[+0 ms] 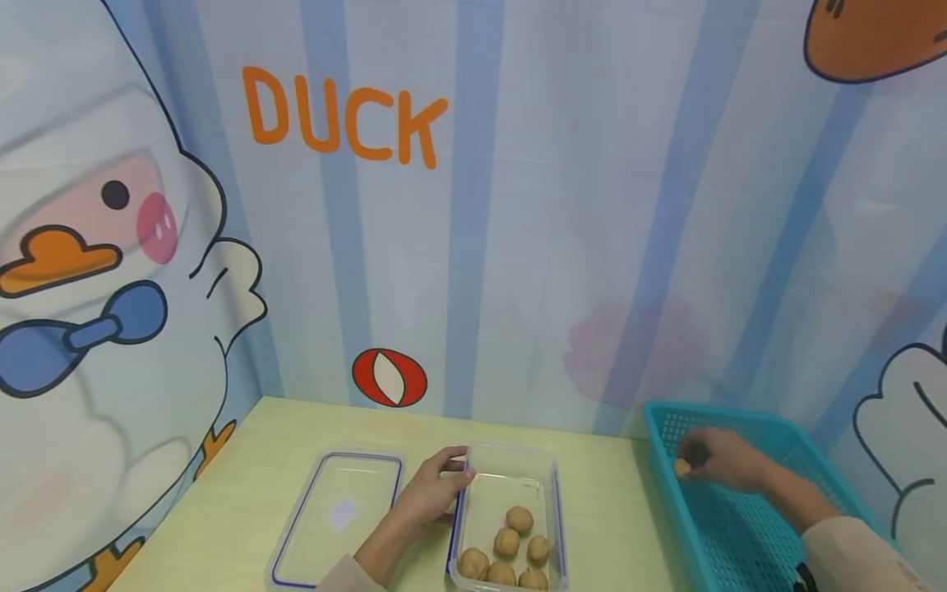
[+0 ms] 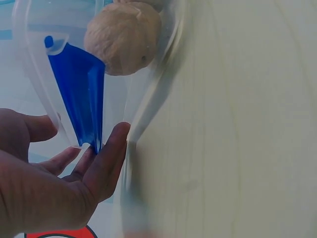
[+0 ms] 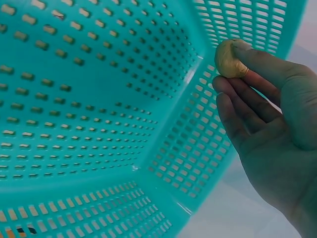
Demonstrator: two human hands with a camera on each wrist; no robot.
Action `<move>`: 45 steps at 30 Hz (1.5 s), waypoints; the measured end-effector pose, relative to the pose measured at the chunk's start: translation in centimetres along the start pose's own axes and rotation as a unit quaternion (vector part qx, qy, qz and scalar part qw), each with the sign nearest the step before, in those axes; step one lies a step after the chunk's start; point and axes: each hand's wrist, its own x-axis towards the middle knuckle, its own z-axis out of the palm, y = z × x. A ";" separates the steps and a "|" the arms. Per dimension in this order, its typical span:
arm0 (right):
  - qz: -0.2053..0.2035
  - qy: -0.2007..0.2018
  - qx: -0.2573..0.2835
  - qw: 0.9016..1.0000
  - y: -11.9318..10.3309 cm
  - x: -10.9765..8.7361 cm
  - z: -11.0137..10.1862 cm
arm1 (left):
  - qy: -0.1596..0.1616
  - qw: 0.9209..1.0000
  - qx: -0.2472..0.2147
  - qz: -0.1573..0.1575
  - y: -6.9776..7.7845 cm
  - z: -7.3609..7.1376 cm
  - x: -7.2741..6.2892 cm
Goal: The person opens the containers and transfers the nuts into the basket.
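Duck-print walls back my pale yellow table (image 1: 244,460). Left to right: a flat lid (image 1: 336,518), my left hand (image 1: 432,493) resting loose-fingered against the clear container (image 1: 551,493), then my right hand (image 1: 721,460) pinching a small, round, tan walnut (image 1: 681,468) inside the teal basket (image 1: 732,543).

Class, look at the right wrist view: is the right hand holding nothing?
No: the right hand pinches a small tan nut at its fingertips, inside the teal basket.
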 end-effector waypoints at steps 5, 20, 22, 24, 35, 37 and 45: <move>0.014 -0.017 0.003 1.000 0.1 0.0 0.5 | -0.003 1.000 -0.003 -0.001 -0.1 0.0 0.3; -0.060 0.090 -0.049 0.993 -6.2 0.3 -3.1 | -0.010 1.000 -0.010 0.000 0.0 0.1 0.4; -0.087 0.106 -0.055 0.989 -7.9 0.8 -3.1 | -0.008 1.000 -0.010 0.000 0.0 0.2 0.3; -0.112 0.109 -0.059 0.986 -9.4 1.2 -2.8 | -0.007 1.000 -0.010 0.000 -0.1 0.2 0.3; -0.181 0.022 -0.063 0.981 -16.5 3.8 1.2 | -0.005 1.000 -0.009 -0.002 -0.1 0.4 0.3; -0.189 0.004 -0.062 0.980 -17.6 4.2 2.2 | -0.005 1.000 -0.008 -0.003 -0.1 0.4 0.3; -0.214 -0.062 -0.073 0.972 -20.5 5.6 6.1 | -0.001 1.000 -0.014 0.003 -0.1 0.1 0.2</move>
